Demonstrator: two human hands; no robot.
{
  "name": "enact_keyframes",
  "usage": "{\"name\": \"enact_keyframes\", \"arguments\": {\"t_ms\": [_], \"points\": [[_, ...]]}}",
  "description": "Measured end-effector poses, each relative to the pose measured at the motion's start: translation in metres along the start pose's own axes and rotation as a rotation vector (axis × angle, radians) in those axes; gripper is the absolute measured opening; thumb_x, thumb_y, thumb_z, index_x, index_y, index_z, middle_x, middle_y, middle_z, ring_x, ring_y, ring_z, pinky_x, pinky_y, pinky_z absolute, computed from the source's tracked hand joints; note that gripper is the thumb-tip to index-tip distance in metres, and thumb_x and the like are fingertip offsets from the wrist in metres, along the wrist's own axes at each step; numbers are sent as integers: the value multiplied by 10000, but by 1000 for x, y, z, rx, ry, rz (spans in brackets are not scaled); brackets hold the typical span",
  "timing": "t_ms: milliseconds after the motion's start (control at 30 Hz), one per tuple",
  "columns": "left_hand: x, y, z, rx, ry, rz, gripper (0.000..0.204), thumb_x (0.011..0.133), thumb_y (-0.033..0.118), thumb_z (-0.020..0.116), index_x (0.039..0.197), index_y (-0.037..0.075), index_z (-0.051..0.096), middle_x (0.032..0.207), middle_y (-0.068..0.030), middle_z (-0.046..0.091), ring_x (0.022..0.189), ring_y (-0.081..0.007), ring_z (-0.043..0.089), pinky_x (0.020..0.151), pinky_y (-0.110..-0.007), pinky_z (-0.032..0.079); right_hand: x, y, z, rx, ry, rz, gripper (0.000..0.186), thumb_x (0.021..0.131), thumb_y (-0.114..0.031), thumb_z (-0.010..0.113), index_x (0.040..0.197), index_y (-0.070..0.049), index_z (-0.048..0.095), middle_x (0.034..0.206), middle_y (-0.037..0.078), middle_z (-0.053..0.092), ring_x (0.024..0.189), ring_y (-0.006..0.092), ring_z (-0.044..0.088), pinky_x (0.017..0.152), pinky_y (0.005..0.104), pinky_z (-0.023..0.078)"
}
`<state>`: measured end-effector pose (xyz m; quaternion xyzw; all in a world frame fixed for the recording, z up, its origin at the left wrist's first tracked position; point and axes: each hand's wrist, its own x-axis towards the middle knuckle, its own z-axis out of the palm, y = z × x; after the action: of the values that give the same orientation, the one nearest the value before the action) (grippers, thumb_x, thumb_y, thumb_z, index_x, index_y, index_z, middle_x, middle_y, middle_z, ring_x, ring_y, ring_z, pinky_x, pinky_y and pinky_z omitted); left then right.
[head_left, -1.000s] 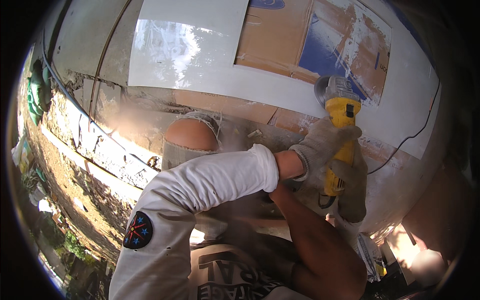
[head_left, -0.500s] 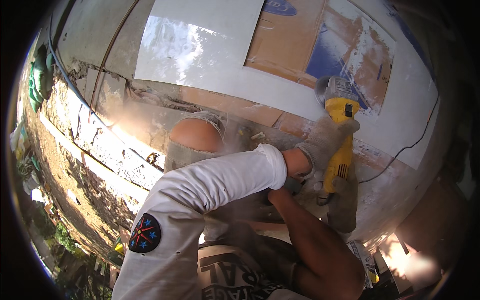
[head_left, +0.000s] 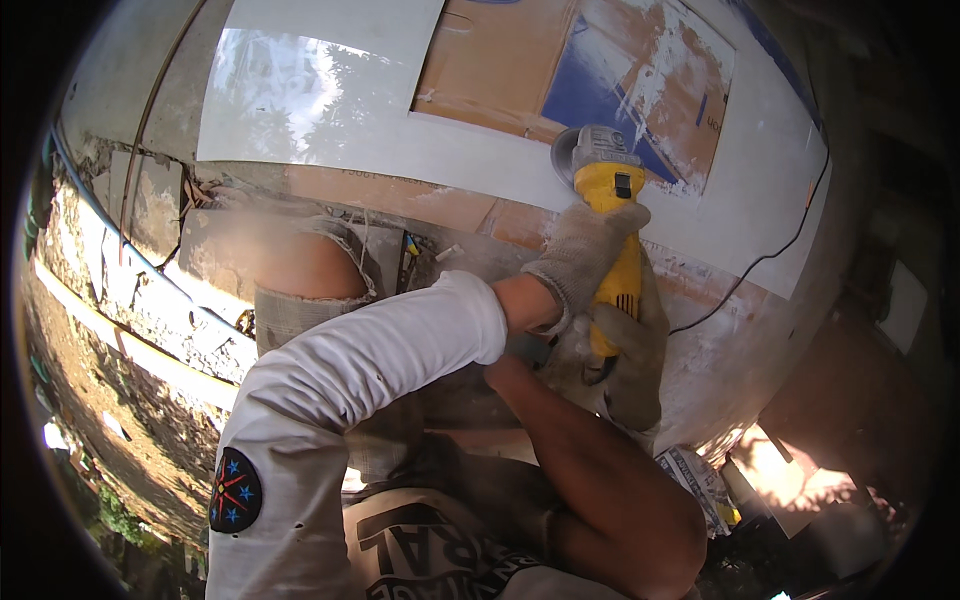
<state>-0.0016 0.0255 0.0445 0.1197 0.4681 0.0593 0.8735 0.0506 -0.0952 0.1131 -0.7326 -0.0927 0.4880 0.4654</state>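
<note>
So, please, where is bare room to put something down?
On the white sheet, two patches look free: left of the cardboard, and between that cardboard and the black cord. Crowded: around the yellow grinder, gripped by left hand and right hand.

Harsh sunlight at left, glare on the white sheet [head_left: 320, 100], dim right side, black fisheye rim

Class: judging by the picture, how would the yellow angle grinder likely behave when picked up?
The yellow angle grinder would probably feel heavy for its size, given its metal-looking head. Its hard-looking casing should stay stiff. If pushed, the disc jutting sideways could make it tip.
</note>
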Motion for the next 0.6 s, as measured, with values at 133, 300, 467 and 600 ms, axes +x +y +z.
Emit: {"name": "enact_keyframes", "arguments": {"t_ms": [133, 300, 467, 600], "points": [[6, -2, -7, -19, 58, -8, 462, 987, 357, 838, 1270, 17, 702, 1082, -139, 751, 949, -272, 770, 832, -436, 631, 5, -1, 5, 4, -9, -16, 762, 830, -78, 751, 1550, 70, 552, 1006, 89, 716, 769, 142, 708, 645, 271, 586], [4, -1, -11, -71, 77, 5, 472, 986, 369, 844, 1267, 16, 706, 1064, -137, 752, 933, -269, 769, 824, -433, 630, 8, -8, 8, -71, -22, 31, 788, 804, -119, 757, 1550, 45, 562, 1007, 82, 705, 751, 128, 685, 627, 270, 574], [2, 5, -13, -87, 112, -14, 447, 990, 320, 850, 1268, 23, 664, 1038, -119, 711, 888, -262, 739, 809, -447, 631, 9, -15, 15, -78, -21, 54, 743, 793, -135, 764, 1501, 20, 602, 956, 66, 696, 733, 124, 674, 608, 271, 565], [3, 6, -16, -107, 96, -2, 462, 987, 327, 856, 1269, 19, 658, 1037, -118, 710, 875, -259, 739, 803, -441, 634, 12, -15, 16, -107, -22, 70, 715, 792, -138, 768, 1470, 24, 612, 928, 63, 693, 706, 130, 668, 597, 275, 564]]}}
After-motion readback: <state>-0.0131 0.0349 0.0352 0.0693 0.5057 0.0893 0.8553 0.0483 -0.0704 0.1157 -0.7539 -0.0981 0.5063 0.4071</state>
